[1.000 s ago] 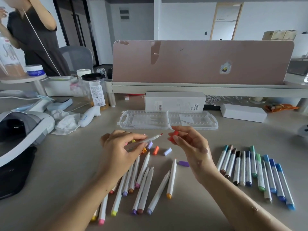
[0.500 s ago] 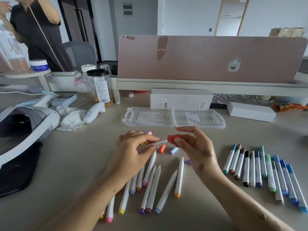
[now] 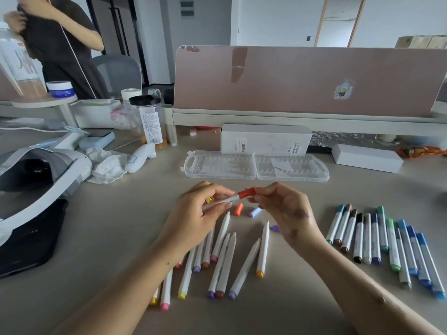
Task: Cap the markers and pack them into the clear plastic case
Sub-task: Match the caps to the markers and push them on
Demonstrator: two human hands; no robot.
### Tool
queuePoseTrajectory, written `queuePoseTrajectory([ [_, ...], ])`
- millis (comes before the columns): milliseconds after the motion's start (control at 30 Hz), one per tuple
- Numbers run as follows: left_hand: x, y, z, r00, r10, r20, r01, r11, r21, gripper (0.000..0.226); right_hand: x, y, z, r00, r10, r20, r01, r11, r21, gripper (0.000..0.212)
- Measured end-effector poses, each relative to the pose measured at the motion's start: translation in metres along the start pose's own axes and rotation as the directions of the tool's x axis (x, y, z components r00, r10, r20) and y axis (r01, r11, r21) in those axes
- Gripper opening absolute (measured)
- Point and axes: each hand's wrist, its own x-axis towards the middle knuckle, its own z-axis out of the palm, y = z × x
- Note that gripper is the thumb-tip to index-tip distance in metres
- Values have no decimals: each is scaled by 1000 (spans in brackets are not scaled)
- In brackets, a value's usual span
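Beyond my grip lay the open case; my left hand pinched the marker and my right hand pinched its red cap; pressing straight along the barrel until seated seemed wisest.

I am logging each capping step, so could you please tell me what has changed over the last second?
The right hand brought the red plastic cap leftward onto the tip of the white marker that the left hand grips; a second ago they were apart. Nothing was let go. The open clear plastic case, the row of capped markers and the uncapped markers lie as before.
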Motion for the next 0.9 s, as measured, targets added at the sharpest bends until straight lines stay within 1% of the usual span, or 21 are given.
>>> queuePoseTrajectory([
  [33, 1, 2, -3, 999, -33, -15, 33, 999, 5, 20, 0, -1, 1, 1000, -1, 28, 2, 998, -58, 20],
  [100, 2, 7, -11, 992, -110, -66, 113, 992, 51, 25, -1, -2, 6, 996, -12, 92, 35, 964, -262, 25],
  [133, 2, 7, -16, 987, -141, -80, 149, 984, 99, 27, -1, -1, 7, 992, -15, 124, 60, 929, -364, 29],
  [200, 4, 6, -25, 976, -204, -77, 216, 956, 198, 20, -1, 0, 7, 985, -15, 173, 105, 845, -524, 35],
  [267, 4, 2, -37, 948, -302, -99, 317, 917, 243, 12, -1, 2, 5, 985, -25, 168, 126, 773, -622, 35],
  [333, 2, -5, -51, 901, -408, -145, 432, 870, 236, 12, 1, 5, 2, 993, -36, 116, 107, 704, -702, 29],
  [367, -1, -10, -58, 877, -448, -171, 478, 847, 234, 14, 4, 6, 1, 995, -44, 85, 93, 643, -760, 24],
  [400, -5, -15, -64, 853, -484, -196, 520, 822, 233, 16, 7, 7, -1, 997, -47, 65, 80, 560, -825, 22],
  [467, -15, -25, -73, 803, -548, -237, 594, 772, 228, 20, 12, 9, -1, 999, -4, 48, 46, 359, -932, 28],
  [500, -19, -30, -76, 776, -579, -250, 628, 744, 227, 22, 16, 9, 1, 999, 31, 38, 28, 275, -961, 34],
  [533, -24, -33, -78, 750, -609, -260, 660, 716, 228, 23, 19, 10, 3, 997, 69, 23, 7, 223, -975, 41],
  [600, -30, -38, -79, 714, -650, -259, 700, 668, 253, 25, 22, 11, 10, 991, 134, -9, -34, 185, -982, 53],
  [633, -31, -40, -79, 702, -665, -253, 712, 650, 266, 25, 23, 11, 13, 988, 155, -20, -46, 168, -985, 55],
  [700, -33, -41, -77, 687, -684, -246, 726, 629, 278, 26, 24, 12, 19, 986, 164, -25, -43, 109, -993, 50],
  [767, -33, -41, -76, 677, -692, -252, 735, 611, 296, 27, 23, 13, 22, 990, 141, -20, -31, 73, -997, 36],
  [833, -33, -39, -76, 672, -691, -266, 738, 598, 313, 28, 23, 14, 23, 992, 123, -29, -40, 85, -996, 28],
  [900, -33, -38, -76, 674, -688, -269, 735, 587, 339, 28, 24, 16, 22, 991, 125, -36, -49, 102, -994, 25],
])
